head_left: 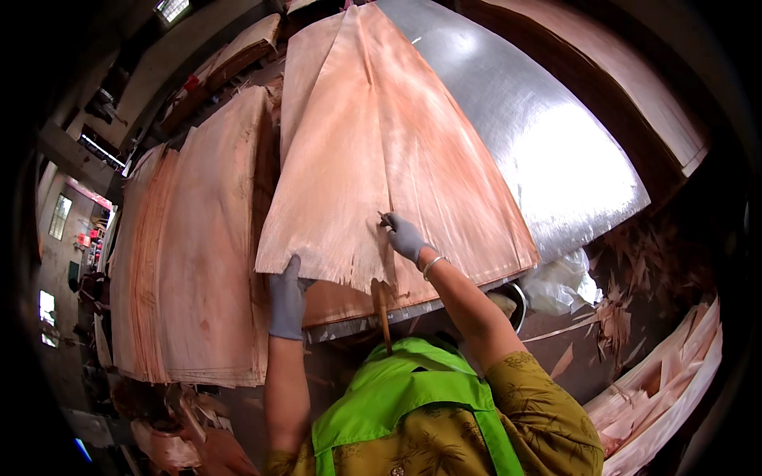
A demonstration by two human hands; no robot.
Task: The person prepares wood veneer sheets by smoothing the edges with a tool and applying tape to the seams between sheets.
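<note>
A thin pinkish sheet of wood veneer lies on a shiny metal table, with a long split down its middle and a frayed near edge. My left hand, in a grey glove, grips the sheet's frayed near edge at the left. My right hand, also gloved, pinches the veneer at the split, a small dark thing between its fingertips. A narrow wooden strip hangs down from the near edge between my arms.
A tall stack of veneer sheets stands to the left of the table. More stacked sheets lie at the back. Veneer scraps and offcuts pile up at the right. A crumpled white bag sits under the table's corner.
</note>
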